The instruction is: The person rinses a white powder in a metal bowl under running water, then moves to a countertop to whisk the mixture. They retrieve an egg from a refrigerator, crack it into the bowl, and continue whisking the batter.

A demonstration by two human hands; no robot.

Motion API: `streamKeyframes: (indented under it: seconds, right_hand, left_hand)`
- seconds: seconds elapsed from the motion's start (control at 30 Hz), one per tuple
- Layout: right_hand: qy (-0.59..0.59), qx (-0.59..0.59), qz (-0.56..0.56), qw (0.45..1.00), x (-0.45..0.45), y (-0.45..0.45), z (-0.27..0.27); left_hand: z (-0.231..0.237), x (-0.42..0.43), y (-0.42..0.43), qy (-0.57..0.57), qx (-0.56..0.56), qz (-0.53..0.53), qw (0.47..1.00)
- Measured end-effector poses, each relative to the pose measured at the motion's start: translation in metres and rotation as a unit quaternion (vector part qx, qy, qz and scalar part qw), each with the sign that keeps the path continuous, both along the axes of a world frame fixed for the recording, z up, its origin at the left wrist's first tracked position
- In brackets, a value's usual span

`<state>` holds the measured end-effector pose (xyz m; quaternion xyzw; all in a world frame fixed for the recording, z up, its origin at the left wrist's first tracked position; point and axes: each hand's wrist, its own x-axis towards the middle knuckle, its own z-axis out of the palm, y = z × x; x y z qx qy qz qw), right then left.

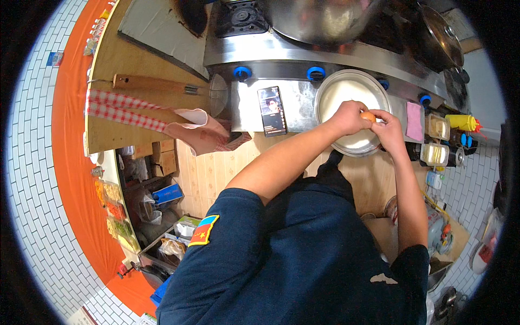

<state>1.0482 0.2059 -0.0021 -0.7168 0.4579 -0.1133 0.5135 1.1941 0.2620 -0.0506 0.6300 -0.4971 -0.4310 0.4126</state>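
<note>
Both of my hands meet over a round steel bowl (pixel 319 109) that holds a pale, creamy white mixture (pixel 343 91). My left hand (pixel 351 118) comes in from the left, its fingertips on a brown egg (pixel 368 117). From the other side, my right hand (pixel 386 128) grips the same egg with thumb and fingers. Whether the shell is cracked cannot be told. Left of the bowl, a smartphone (pixel 272 111) with a lit screen lies on the steel ledge.
Beyond the bowl is a gas stove (pixel 292 50) with blue knobs and a large steel pot (pixel 321 20). A pink cloth (pixel 414 122) and a yellow squeeze bottle (pixel 461 122) are at the right. A checked apron (pixel 199 132) hangs over the wooden counter's edge (pixel 150 142).
</note>
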Motion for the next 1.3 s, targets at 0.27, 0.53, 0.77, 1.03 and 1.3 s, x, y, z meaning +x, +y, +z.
streamKeyframes:
  seconds: [0.27, 0.53, 0.77, 1.03, 1.3]
  right_hand:
    - [-0.056, -0.074, 0.070, 0.993, 0.003, -0.016, -0.022]
    - [0.023, -0.420, 0.205, 0.884, -0.008, -0.019, 0.008]
    - [0.029, -0.570, 0.238, 0.786, -0.005, -0.015, 0.086]
    - [-0.011, -0.598, 0.178, 0.781, 0.004, 0.000, 0.102]
    - [-0.061, -0.279, 0.040, 0.957, 0.002, 0.018, -0.001]
  left_hand:
    - [-0.002, 0.027, -0.009, -0.033, -0.029, -0.056, 0.997]
    - [0.039, 0.044, -0.028, -0.271, -0.154, -0.214, 0.926]
    - [0.132, 0.059, -0.020, -0.383, -0.340, -0.210, 0.833]
    - [0.163, 0.072, -0.013, -0.446, -0.398, -0.214, 0.772]
    - [0.074, 0.073, -0.011, -0.311, -0.189, -0.102, 0.926]
